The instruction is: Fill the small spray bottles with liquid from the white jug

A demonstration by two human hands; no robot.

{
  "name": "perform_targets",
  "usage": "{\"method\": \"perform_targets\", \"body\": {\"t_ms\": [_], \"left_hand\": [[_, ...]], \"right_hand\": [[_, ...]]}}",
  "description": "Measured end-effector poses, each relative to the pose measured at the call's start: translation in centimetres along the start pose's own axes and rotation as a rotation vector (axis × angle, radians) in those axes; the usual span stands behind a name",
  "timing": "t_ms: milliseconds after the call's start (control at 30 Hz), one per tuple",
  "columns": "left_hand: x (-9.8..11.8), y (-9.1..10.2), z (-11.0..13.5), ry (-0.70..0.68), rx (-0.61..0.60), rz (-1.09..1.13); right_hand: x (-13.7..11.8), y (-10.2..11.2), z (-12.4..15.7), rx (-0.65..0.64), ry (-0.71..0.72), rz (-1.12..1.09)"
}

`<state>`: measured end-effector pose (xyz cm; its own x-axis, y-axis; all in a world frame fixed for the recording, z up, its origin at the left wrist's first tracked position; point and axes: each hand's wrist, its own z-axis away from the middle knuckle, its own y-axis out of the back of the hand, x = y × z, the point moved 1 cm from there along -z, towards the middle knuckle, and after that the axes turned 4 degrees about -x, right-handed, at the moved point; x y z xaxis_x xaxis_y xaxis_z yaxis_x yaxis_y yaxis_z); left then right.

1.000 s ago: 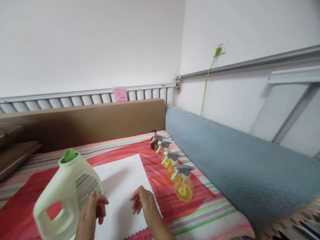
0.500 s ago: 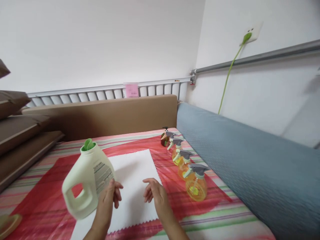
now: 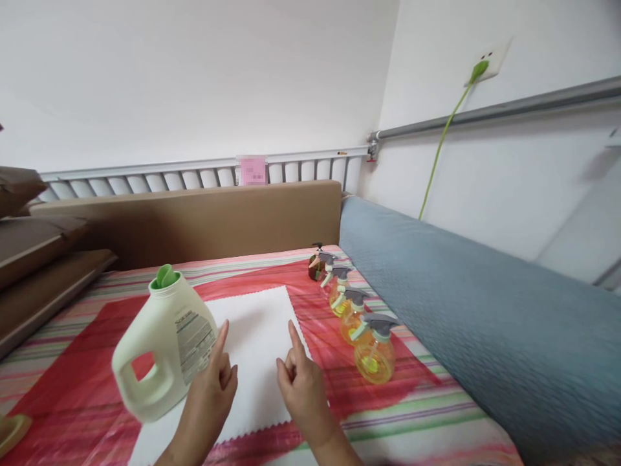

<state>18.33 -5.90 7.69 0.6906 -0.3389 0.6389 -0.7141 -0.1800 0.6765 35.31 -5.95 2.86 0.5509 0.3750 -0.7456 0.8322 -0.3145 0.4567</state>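
Observation:
My left hand (image 3: 214, 382) is raised over the white cloth (image 3: 259, 317), its index finger stretched out and the others curled. It holds nothing. Just left of it stands a pale green detergent jug (image 3: 160, 343), uncapped, with a green spout at its mouth; I cannot tell whether the hand touches it. My right hand (image 3: 303, 388) makes the same pointing shape over the cloth's right side, also holding nothing. To its right several trigger spray bottles with yellow liquid stand in a row, the nearest spray bottle (image 3: 374, 356) closest to me. A dark pump bottle (image 3: 315, 266) ends the row.
Red plastic sheeting (image 3: 87, 362) lies under the cloth on a striped cover. Brown packages (image 3: 43, 239) are stacked at left. A beige round-edged object (image 3: 13, 432) is cut off at lower left. A tan board (image 3: 233, 217) and a blue padded side (image 3: 436, 278) border the surface.
Both hands have gone from loosely bent fingers to pointing with their index fingers. The whole view has shifted slightly; the jug and bottles stay in place on the surface.

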Motion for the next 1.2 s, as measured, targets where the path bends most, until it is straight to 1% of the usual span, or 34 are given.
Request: {"method": "perform_targets", "body": {"t_ms": [67, 100, 133, 167, 233, 300, 333, 433, 567, 767, 1000, 1200], "left_hand": [[0.4, 0.4, 0.1, -0.028, 0.084, -0.017], [0.3, 0.5, 0.1, -0.030, 0.107, -0.031], [0.1, 0.6, 0.0, -0.020, 0.102, -0.050], [-0.4, 0.5, -0.1, 0.002, 0.064, -0.074], [-1.5, 0.1, -0.3, 0.067, -0.052, -0.123], [-2.6, -0.2, -0.4, 0.111, -0.147, -0.156], [-3.0, -0.4, -0.3, 0.119, -0.171, -0.162], [-3.5, -0.5, -0.2, 0.116, -0.186, -0.154], [-3.8, -0.4, -0.3, 0.101, -0.163, -0.146], [-4.5, -0.6, -0.4, 0.138, -0.178, -0.153], [-3.9, -0.5, -0.5, 0.136, -0.185, -0.174], [-5.1, -0.9, -0.5, 0.098, -0.240, -0.206]], "right_hand": [[0.3, -0.1, 0.0, -0.003, 0.004, 0.036], [0.6, -0.1, -0.1, -0.014, -0.020, 0.049], [0.9, -0.3, -0.2, -0.034, -0.061, 0.061], [1.2, -0.4, -0.4, -0.058, -0.107, 0.074], [1.7, -0.7, -0.7, -0.100, -0.176, 0.105], [1.9, -1.0, -0.9, -0.128, -0.187, 0.132], [1.9, -1.1, -0.9, -0.138, -0.183, 0.144], [1.7, -1.2, -0.9, -0.176, -0.190, 0.162], [1.4, -1.1, -0.7, -0.200, -0.190, 0.159], [1.7, -1.2, -0.7, -0.201, -0.194, 0.142], [2.4, -1.6, -0.7, -0.196, -0.203, 0.143], [2.4, -1.6, -0.8, -0.200, -0.199, 0.142]]}}
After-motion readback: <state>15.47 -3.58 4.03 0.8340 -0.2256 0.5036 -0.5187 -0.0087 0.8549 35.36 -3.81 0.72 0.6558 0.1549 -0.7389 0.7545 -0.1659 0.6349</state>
